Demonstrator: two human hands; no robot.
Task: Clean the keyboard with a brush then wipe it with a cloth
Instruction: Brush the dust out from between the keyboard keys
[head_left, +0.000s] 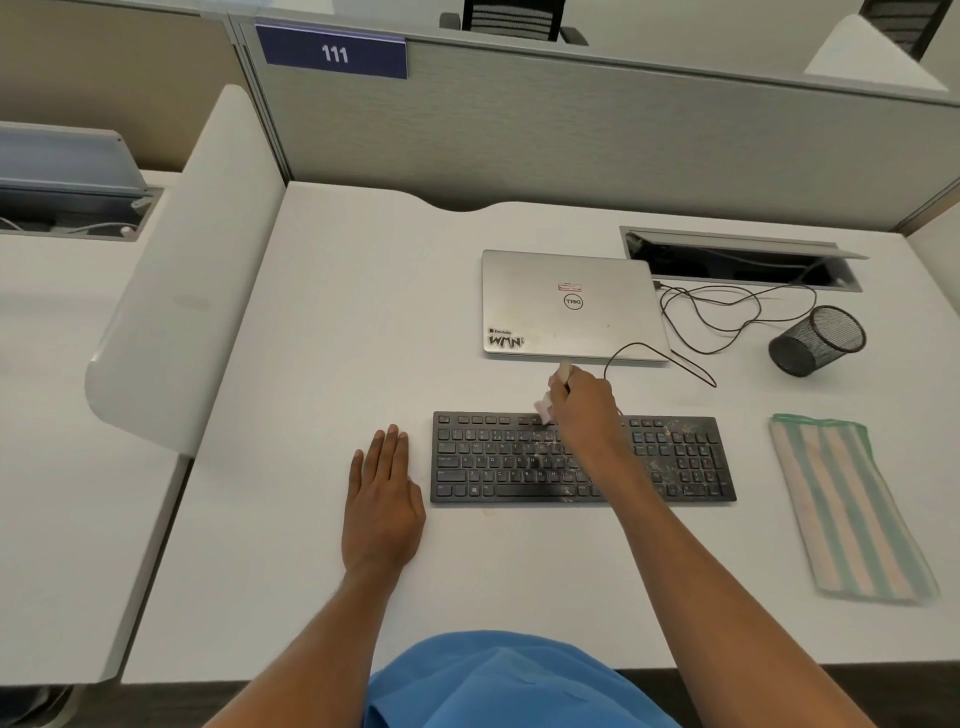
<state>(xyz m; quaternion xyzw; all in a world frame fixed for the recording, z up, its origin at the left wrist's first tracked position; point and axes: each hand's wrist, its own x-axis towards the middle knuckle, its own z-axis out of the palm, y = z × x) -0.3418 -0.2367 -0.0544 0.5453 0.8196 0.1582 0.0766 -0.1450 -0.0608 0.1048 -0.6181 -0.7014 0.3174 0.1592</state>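
A black keyboard (498, 462) lies on the white desk (322, 322), with pale dust and crumbs over its middle and right keys. My right hand (584, 405) grips a small pale brush (546, 408); its bristles touch the top key row near the middle, and its handle sticks up behind my fingers. My left hand (382, 499) lies flat on the desk just left of the keyboard, fingers together, holding nothing. A folded cloth (847, 504) with green and cream stripes lies to the right of the keyboard.
A closed silver laptop (569, 304) sits behind the keyboard, with a black cable (727, 312) looping to an open cable hatch (737, 260). A black mesh pen cup (815, 340) lies tipped on its side at the right. Grey partition walls border the desk.
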